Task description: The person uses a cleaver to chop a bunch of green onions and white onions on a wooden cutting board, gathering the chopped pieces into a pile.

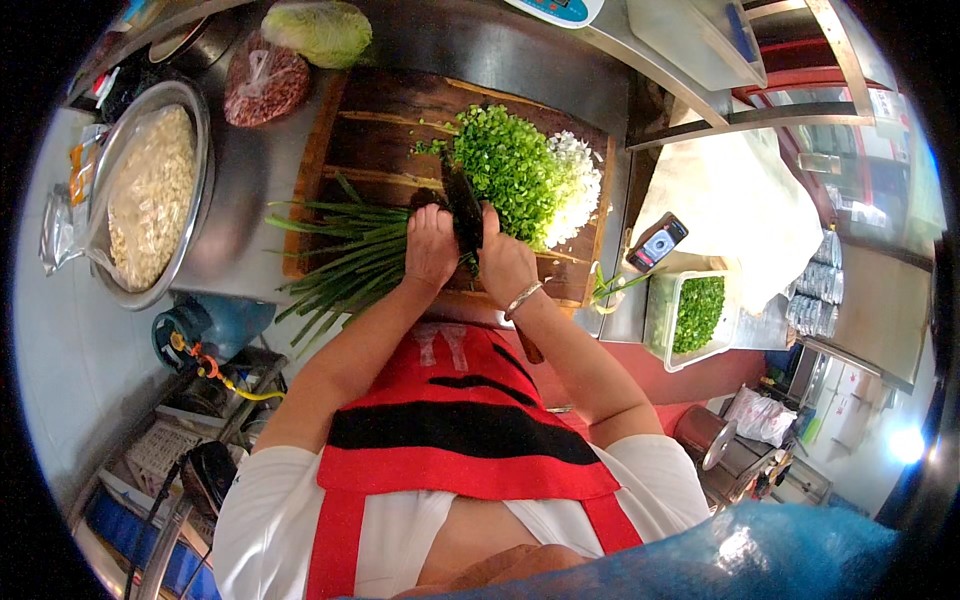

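A bundle of long green scallions (352,244) lies across the left part of a dark wooden cutting board (382,161), its tips hanging past the board's near left edge. My left hand (433,244) presses on the bundle at its right end. Close beside it, my right hand (504,259) grips a cleaver-like knife with a dark blade (461,196); part of its wooden handle (531,349) shows below the wrist. The blade stands between the bundle and a heap of chopped green scallion (502,165). Chopped white pieces (576,184) lie at the heap's right side.
At left are a metal bowl (204,161) holding a bag of pale pieces, a bag of reddish food (266,82) and a napa cabbage (319,34). To the right lie a phone (658,241) and a plastic tub (654,319) of chopped greens. A metal shelf (675,131) overhangs the back right.
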The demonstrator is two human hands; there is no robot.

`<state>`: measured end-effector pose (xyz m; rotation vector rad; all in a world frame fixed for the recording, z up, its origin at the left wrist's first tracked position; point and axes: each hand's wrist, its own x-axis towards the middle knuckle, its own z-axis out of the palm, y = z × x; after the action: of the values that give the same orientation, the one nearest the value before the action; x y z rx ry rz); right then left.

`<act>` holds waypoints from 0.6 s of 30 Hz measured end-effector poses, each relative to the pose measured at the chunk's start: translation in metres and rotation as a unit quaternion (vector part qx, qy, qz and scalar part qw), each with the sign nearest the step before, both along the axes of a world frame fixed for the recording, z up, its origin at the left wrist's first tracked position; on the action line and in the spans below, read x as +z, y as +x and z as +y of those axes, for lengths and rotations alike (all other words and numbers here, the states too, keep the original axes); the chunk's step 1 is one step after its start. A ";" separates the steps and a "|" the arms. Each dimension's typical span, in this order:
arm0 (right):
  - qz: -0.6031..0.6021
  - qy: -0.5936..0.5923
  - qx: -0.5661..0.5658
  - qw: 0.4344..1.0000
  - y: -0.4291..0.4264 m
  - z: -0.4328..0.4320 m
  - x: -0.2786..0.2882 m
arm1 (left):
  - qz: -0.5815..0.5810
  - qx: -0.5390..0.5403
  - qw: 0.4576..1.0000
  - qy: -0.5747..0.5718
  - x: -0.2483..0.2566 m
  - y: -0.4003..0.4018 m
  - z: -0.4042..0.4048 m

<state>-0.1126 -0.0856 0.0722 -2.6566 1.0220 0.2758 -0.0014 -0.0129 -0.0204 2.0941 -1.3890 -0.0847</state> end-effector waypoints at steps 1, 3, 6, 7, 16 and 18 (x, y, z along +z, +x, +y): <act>0.010 -0.005 0.010 1.000 0.002 -0.001 0.000 | 0.009 -0.005 1.000 0.008 0.000 0.000 0.000; 0.015 0.021 -0.009 1.000 0.007 -0.001 0.005 | -0.018 0.010 1.000 0.000 0.001 0.000 -0.001; 0.001 0.015 -0.025 1.000 0.020 0.002 -0.009 | 0.001 0.000 1.000 0.006 0.005 -0.002 0.002; -0.013 0.004 -0.029 0.999 0.025 0.000 -0.016 | 0.011 -0.009 1.000 0.010 0.007 0.000 0.003; -0.136 -0.035 -0.063 0.988 -0.024 -0.061 -0.026 | -0.019 0.003 1.000 -0.003 0.009 -0.006 -0.017; -0.139 -0.032 -0.051 0.988 -0.028 -0.061 -0.024 | -0.032 0.023 0.998 -0.044 0.009 -0.011 -0.029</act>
<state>-0.1411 -0.1463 0.0480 -2.5919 1.0829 -0.1490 -0.0122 -0.0417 -0.0110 2.0709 -1.3561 0.0599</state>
